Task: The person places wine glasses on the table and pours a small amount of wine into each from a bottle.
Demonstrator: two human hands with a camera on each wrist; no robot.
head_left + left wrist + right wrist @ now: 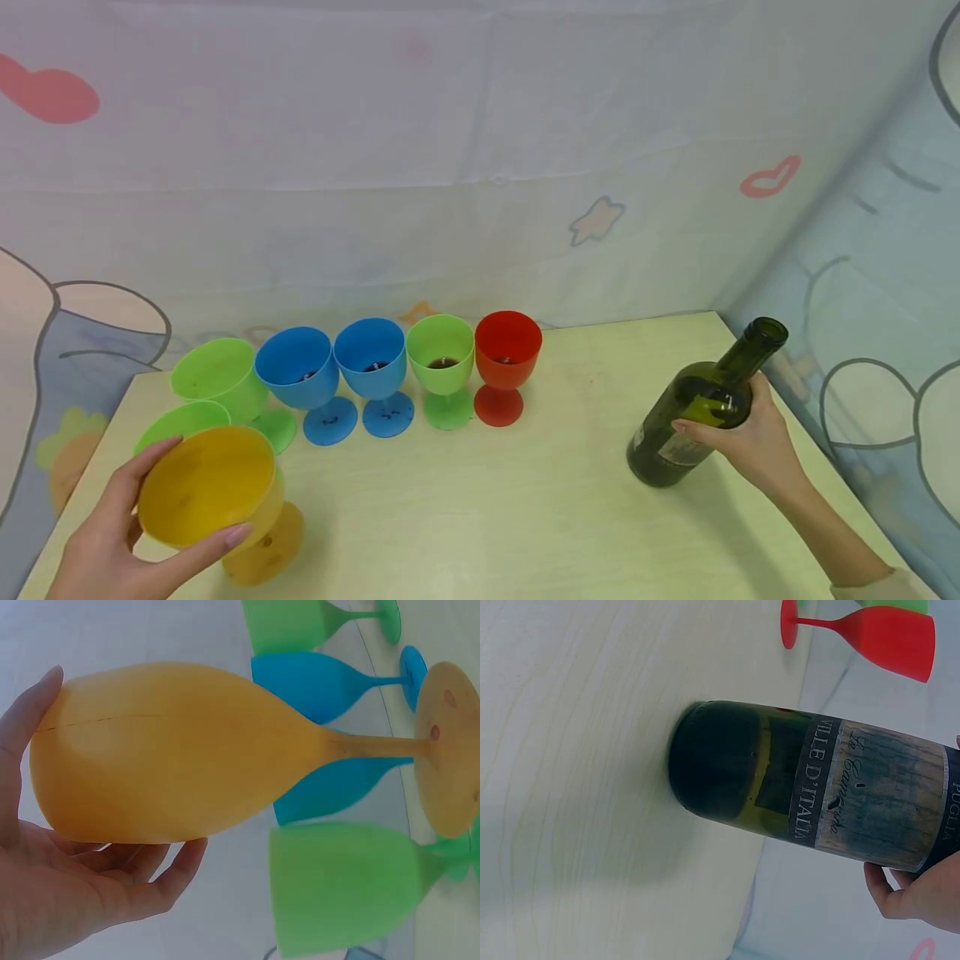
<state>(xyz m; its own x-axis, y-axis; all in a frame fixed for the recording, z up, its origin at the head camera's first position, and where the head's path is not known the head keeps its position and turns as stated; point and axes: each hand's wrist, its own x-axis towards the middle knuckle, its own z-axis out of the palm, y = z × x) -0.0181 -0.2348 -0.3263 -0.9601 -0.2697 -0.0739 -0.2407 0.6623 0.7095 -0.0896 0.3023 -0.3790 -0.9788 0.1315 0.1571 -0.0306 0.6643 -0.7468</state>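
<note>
At the front left, my left hand (112,542) grips a yellow plastic goblet (213,487) by its bowl, thumb on the near side and fingers across the far side. The inside of that bowl shows no liquid. Toward the right end of the table, my right hand (757,446) holds a dark green glass wine bottle (686,421) around its body. The bottle leans with its open neck toward the back right, and dark liquid shows in its lower part (716,757). A label (885,795) covers its side.
Along the back stand a red goblet (507,346), a green goblet (441,354) and two blue goblets (371,358), with dark liquid inside. Another green goblet (225,383) stands left of them. The yellow goblet partly hides one more green goblet (183,417). Printed cloth (450,167) hangs behind the table.
</note>
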